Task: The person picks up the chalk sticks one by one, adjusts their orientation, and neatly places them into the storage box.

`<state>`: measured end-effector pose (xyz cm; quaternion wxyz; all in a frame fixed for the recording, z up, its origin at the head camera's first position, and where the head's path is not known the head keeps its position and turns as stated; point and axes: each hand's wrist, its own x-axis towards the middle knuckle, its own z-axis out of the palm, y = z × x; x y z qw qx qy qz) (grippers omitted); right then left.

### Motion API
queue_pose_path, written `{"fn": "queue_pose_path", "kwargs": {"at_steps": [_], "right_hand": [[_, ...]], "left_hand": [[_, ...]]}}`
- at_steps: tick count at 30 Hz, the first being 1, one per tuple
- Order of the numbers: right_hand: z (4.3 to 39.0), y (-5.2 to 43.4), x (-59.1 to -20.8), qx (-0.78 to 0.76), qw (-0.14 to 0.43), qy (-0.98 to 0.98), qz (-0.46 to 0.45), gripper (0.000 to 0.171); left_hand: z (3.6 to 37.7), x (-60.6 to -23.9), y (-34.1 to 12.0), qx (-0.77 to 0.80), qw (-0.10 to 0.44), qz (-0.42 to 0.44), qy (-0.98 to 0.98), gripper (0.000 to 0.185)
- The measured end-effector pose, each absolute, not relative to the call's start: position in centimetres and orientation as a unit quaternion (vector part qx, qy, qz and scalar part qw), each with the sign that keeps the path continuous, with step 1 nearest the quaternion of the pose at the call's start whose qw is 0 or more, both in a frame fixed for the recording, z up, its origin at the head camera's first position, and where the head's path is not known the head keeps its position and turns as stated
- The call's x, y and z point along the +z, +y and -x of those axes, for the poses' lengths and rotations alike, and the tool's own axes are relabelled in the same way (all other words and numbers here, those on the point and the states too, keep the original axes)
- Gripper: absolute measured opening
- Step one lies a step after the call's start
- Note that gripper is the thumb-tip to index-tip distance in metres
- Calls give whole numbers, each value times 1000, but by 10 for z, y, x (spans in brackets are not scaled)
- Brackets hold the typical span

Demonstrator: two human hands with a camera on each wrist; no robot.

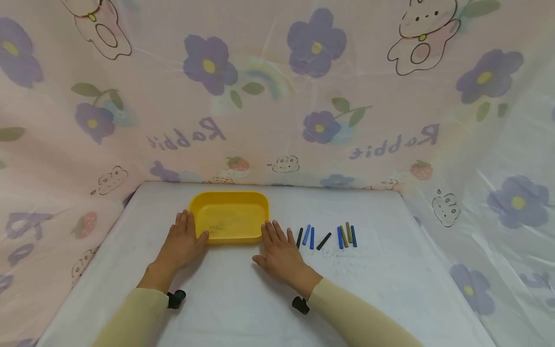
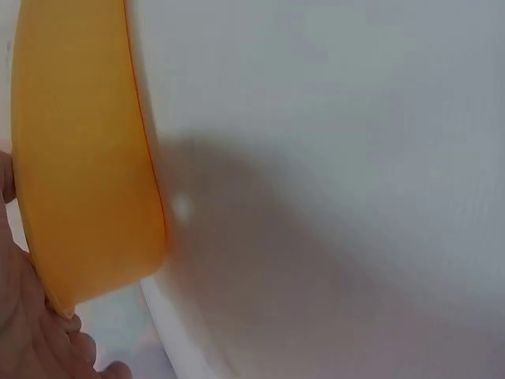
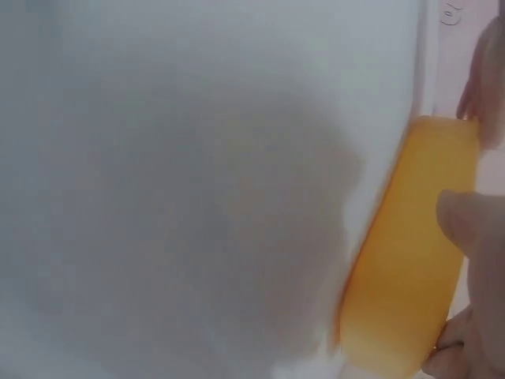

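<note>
Yellow tray (image 1: 256, 205): one, sitting between the two sets of fingers.
Hands: two, the left hand (image 1: 182, 243) with fingers flat at the tray's left rim, the right hand (image 1: 281, 253) with fingertips at its right corner.
Black sticks: two, the first black stick (image 1: 299, 237) just right of the right fingers, the second black stick (image 1: 323, 241) further right, lying tilted.
Blue sticks: four, two blue sticks (image 1: 309, 236) between the blacks, two more blue sticks (image 1: 347, 236) farthest from the fingers.
Olive sticks (image 1: 346, 233): two, tucked between that far blue pair.
</note>
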<state>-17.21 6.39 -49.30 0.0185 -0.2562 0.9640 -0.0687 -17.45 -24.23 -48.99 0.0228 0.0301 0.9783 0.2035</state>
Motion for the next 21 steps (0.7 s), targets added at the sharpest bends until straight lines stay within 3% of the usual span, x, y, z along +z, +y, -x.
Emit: {"fn": "queue_pose_path", "kwargs": {"at_steps": [8,21], "right_hand": [[150,94,-493,-67,-7,964,256,87],[116,125,-488,-101,-3,966,238,84]], "left_hand": [[157,-487,-211,193,3,-40,980,87],[129,-477,-182,186,22,-65,980,84]]}}
